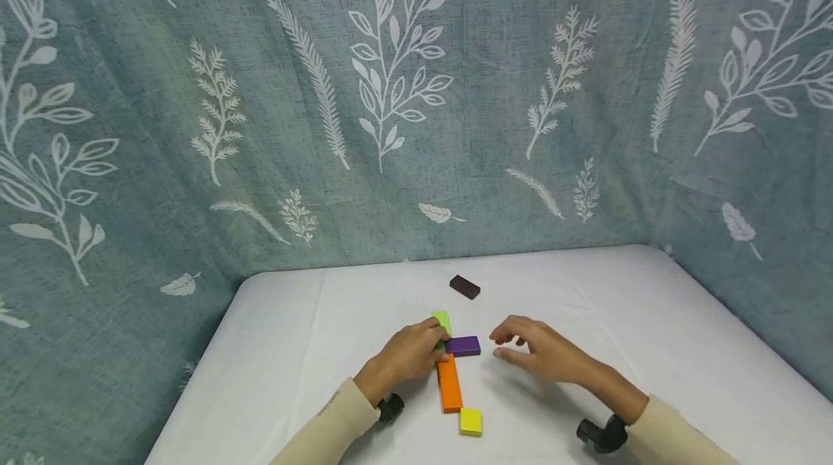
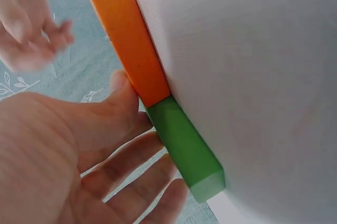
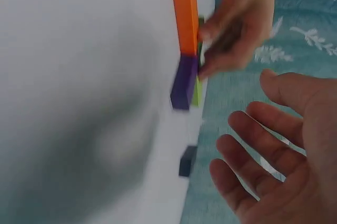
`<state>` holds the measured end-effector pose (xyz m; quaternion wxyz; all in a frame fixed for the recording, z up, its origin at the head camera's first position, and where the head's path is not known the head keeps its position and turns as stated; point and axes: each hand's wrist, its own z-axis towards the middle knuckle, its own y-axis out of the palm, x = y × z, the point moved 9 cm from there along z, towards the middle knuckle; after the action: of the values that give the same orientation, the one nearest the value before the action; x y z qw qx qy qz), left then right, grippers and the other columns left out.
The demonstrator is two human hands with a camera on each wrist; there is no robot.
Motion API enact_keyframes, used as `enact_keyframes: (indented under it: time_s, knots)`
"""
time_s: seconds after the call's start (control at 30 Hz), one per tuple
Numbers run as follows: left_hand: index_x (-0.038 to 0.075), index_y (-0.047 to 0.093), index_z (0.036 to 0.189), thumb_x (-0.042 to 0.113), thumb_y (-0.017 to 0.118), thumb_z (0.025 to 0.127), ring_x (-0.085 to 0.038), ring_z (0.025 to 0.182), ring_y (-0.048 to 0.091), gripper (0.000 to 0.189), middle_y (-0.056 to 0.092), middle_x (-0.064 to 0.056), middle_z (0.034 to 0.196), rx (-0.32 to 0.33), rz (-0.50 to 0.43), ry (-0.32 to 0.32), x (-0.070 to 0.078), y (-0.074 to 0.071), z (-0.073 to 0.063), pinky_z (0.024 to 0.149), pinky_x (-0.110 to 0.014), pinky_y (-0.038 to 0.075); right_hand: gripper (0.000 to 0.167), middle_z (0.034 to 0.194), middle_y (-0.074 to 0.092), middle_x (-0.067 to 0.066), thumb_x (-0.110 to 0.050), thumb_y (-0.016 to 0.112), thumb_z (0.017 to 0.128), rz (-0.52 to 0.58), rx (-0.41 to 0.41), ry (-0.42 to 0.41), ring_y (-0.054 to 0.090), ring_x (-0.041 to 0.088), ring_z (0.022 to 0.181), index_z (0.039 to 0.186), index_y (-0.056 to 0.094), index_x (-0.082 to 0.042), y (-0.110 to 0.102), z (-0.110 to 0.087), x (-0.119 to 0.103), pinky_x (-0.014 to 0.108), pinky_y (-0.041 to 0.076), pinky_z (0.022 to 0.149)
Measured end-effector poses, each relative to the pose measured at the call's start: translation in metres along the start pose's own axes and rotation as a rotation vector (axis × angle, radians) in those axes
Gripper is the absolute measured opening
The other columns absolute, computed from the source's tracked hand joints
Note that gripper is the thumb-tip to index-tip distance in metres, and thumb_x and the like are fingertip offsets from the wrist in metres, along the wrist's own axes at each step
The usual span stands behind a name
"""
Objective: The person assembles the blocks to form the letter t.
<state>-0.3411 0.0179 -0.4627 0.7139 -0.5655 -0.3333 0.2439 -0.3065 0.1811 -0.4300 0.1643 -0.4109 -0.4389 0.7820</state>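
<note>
My left hand [image 1: 410, 351] grips a green block [image 2: 187, 147], bent fingers and thumb about it and partly hiding it in the head view. One end of an orange block [image 1: 449, 385] meets the green block, and the thumb lies at this joint. A purple block [image 1: 463, 346] sits just right of the fingertips, and a lime block [image 1: 442, 320] shows beyond them. To the right of the purple block, my right hand [image 1: 547, 351] hovers over the table with fingers loosely bent, holding nothing and apart from the blocks.
A yellow square block [image 1: 471, 422] lies by the near end of the orange block. Farther back lies a dark brown block [image 1: 465, 287] by itself. The white-covered table [image 1: 286, 335] runs back to a teal curtain [image 1: 481, 125] with white leaf prints.
</note>
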Motion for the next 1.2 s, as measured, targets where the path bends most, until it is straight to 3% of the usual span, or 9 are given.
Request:
enact_keyframes:
  time_s: [0.13,0.37,0.7,0.93,1.07,1.2]
  knots:
    - [0.012,0.068,0.121,0.029,0.068,0.096,-0.007,0.088,0.057,0.03,0.062,0.002,0.114,-0.004,-0.01,-0.002,0.0,0.0,0.0,0.086,-0.023,0.053,0.018,0.098,0.069,0.001,-0.023,0.067,0.097,-0.073,0.041,0.028,0.064,0.011,0.088,0.109,0.068,-0.009,-0.021,0.026,0.023,0.029,0.055,0.073]
    - [0.013,0.069,0.12,0.029,0.068,0.096,-0.007,0.087,0.057,0.029,0.062,0.003,0.113,-0.003,-0.007,-0.005,0.0,0.0,0.0,0.085,-0.023,0.053,0.02,0.094,0.069,0.006,-0.017,0.071,0.094,-0.074,0.069,0.068,0.065,0.015,0.083,0.107,0.067,-0.002,-0.036,0.062,0.053,0.026,0.055,0.071]
    - [0.013,0.069,0.119,0.03,0.068,0.096,-0.007,0.085,0.057,0.029,0.062,0.002,0.114,-0.018,-0.008,-0.017,-0.002,0.001,0.002,0.084,-0.023,0.053,0.031,0.1,0.071,0.018,-0.019,0.073,0.091,-0.086,-0.003,0.165,0.07,0.027,0.091,0.11,0.065,0.004,-0.017,0.102,0.082,0.041,0.057,0.08]
    - [0.013,0.069,0.119,0.029,0.068,0.096,-0.007,0.085,0.056,0.028,0.062,0.002,0.113,-0.018,-0.009,-0.006,0.001,0.001,0.004,0.083,-0.023,0.053,0.04,0.109,0.069,0.021,-0.023,0.074,0.092,-0.104,-0.062,0.298,0.066,0.032,0.101,0.116,0.063,0.006,0.001,0.122,0.101,0.045,0.055,0.088]
    - [0.012,0.069,0.12,0.029,0.068,0.096,-0.007,0.085,0.056,0.029,0.062,0.001,0.114,-0.027,-0.011,-0.028,-0.002,0.002,0.002,0.083,-0.023,0.053,0.043,0.111,0.068,0.019,-0.026,0.073,0.092,-0.137,-0.112,0.343,0.064,0.03,0.103,0.12,0.062,0.006,0.014,0.13,0.106,0.044,0.053,0.09]
    - [0.013,0.069,0.12,0.029,0.068,0.096,-0.007,0.086,0.057,0.029,0.062,0.001,0.115,-0.023,-0.024,-0.021,-0.001,0.003,0.002,0.084,-0.023,0.054,0.04,0.106,0.067,0.016,-0.027,0.075,0.091,-0.181,-0.114,0.372,0.062,0.024,0.094,0.113,0.064,0.004,0.018,0.134,0.11,0.041,0.053,0.085]
